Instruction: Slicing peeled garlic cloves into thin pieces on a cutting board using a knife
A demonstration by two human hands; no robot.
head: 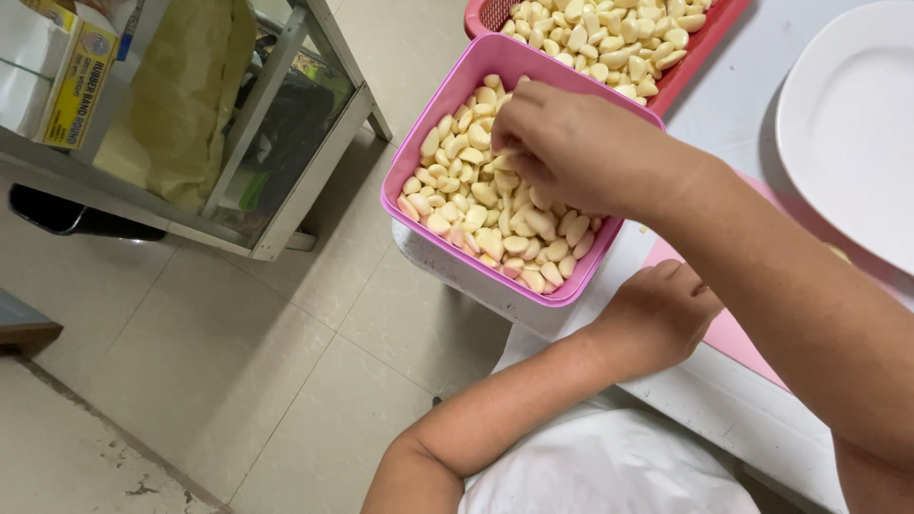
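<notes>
A pink square tub (430, 114) full of peeled garlic cloves (481, 195) sits at the table's corner. My right hand (562, 143) reaches down into the tub, fingers curled among the cloves; whether it grips any is hidden. My left hand (662, 314) rests as a loose fist on the table edge, beside a pink cutting board (728, 333), with nothing visible in it.
A red basket (700, 43) heaped with more peeled garlic stands behind the tub. A white plate (847, 124) lies at the right. A metal shelf rack (276, 124) with boxes and a yellow bag stands on the tiled floor at left.
</notes>
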